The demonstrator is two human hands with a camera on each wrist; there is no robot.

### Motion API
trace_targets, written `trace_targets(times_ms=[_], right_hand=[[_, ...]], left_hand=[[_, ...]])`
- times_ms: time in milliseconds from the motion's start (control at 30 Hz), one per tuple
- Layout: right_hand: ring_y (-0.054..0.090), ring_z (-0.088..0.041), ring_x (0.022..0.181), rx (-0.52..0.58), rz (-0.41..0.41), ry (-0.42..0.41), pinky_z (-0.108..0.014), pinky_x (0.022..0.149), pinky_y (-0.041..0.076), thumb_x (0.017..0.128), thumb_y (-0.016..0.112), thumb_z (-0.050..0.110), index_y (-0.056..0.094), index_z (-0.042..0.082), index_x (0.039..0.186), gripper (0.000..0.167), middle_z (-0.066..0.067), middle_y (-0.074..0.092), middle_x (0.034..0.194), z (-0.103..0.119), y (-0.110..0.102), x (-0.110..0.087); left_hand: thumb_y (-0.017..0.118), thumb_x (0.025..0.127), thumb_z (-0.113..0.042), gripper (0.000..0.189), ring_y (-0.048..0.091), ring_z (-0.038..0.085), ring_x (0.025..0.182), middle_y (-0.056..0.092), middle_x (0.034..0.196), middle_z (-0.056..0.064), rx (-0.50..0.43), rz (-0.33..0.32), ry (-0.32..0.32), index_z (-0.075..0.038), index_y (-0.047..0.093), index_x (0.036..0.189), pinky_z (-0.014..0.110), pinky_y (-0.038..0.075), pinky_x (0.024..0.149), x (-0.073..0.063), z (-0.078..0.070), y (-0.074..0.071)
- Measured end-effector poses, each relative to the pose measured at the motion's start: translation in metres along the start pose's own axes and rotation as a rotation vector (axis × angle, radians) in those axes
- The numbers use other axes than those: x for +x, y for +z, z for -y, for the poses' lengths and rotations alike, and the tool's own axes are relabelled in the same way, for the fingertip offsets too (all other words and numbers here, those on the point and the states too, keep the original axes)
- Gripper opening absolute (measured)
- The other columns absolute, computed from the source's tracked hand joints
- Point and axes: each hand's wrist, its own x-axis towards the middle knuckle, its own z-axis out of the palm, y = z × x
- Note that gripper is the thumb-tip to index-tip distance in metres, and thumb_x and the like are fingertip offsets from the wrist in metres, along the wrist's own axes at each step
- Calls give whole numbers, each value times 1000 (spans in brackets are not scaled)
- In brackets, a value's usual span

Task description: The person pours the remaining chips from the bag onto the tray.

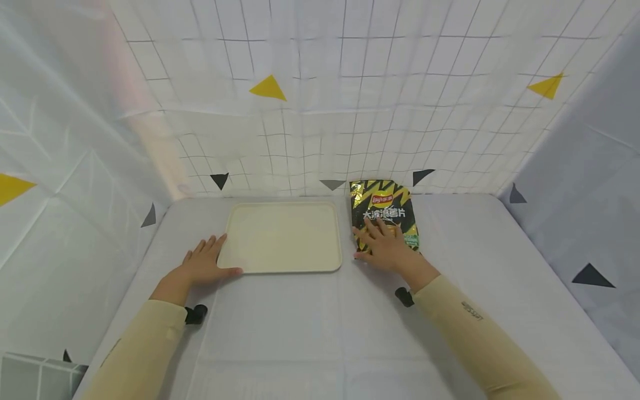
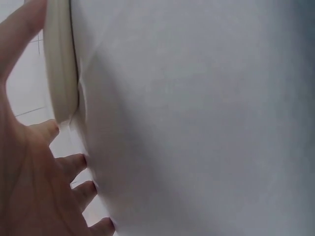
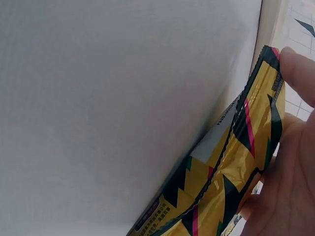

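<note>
A cream rectangular tray point(image 1: 281, 236) lies flat on the white table. At its near left corner my left hand point(image 1: 202, 263) has its fingers spread, the thumb along the front edge and the index finger at the left side. In the left wrist view the tray's rim point(image 2: 60, 59) shows between thumb and index finger. To the right of the tray lies a black and yellow Lay's potato chip bag point(image 1: 384, 204). My right hand point(image 1: 387, 248) rests on its lower part with fingers spread. The right wrist view shows the bag's crimped bottom edge point(image 3: 231, 130) beside the thumb.
A white table cover point(image 1: 280, 333) runs under everything. Hanging sheets with grid lines and coloured triangles stand behind, as a back wall point(image 1: 310, 128), and on both sides. A grey gridded object point(image 1: 37, 378) shows at the lower left corner.
</note>
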Motion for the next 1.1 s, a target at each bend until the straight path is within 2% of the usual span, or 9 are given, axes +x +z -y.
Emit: trace_targets(times_ms=[133,333,567,800,1100], right_hand=[[-4,-47,151,2,33,3,-76,110,-1,99,50,59,26,31,160,71,-13,6,168,2,-1,0],[-5,-46,151,1,72,12,-77,109,-1,96,51,64,23,32,161,77,-10,6,168,2,0,2],[-2,-48,150,-9,72,6,-77,109,2,97,54,59,25,35,160,73,-10,9,168,2,-1,1],[2,-48,150,-32,85,0,-78,109,7,103,47,52,25,34,160,63,-10,13,167,-5,-4,-5],[14,-49,149,-21,65,-58,-74,111,16,105,44,49,34,30,158,57,-12,21,165,-24,-6,-18]], left_hand=[[62,80,-77,121,4,57,146,7,161,35,-2,-6,7,-1,11,159,76,6,110,-1,-2,-1],[63,80,-76,120,5,58,145,8,160,35,-2,-10,11,0,12,159,76,7,109,-3,-4,-1],[62,80,-77,121,4,58,145,7,160,35,1,-14,2,-1,10,160,76,6,110,-2,-3,1],[63,80,-76,121,4,58,145,7,160,35,0,-17,8,-1,10,160,76,6,110,-3,-3,1],[63,80,-76,122,4,58,145,7,160,35,-1,-16,12,-1,11,159,76,6,110,-3,-3,0]])
